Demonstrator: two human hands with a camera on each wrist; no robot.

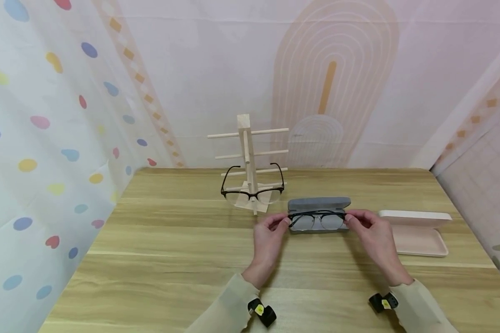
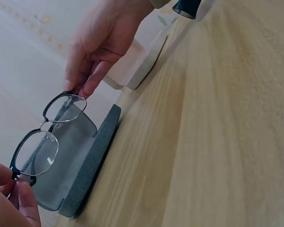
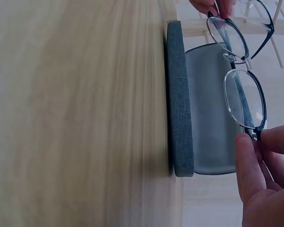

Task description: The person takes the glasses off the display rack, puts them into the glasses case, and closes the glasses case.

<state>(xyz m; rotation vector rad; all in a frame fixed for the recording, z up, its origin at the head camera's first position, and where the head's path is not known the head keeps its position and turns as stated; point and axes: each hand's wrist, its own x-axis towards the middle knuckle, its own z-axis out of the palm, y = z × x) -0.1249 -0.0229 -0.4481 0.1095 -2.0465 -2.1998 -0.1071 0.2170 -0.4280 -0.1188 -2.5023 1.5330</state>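
Note:
Both hands hold one pair of half-rimmed eyeglasses (image 1: 316, 221) with dark brow bars and folded temples. My left hand (image 1: 268, 240) pinches one end of the frame between thumb and fingers. At the opposite end, my right hand (image 1: 374, 240) pinches the hinge corner. Directly behind and below the glasses lies an open grey eyeglass case (image 1: 319, 202), its lid leaning back. In the left wrist view the eyeglasses (image 2: 38, 135) appear above the base of the case (image 2: 92, 165). The right wrist view shows the same eyeglasses (image 3: 246, 97) over the grey lining.
A wooden display stand (image 1: 250, 157) with several rods rises behind on the left, bearing a second pair of black-framed glasses (image 1: 253, 195). An open pale pink case (image 1: 421, 240) sits right of the right hand. Patterned curtain fabric (image 1: 200, 83) hangs behind the wooden table (image 1: 158, 259).

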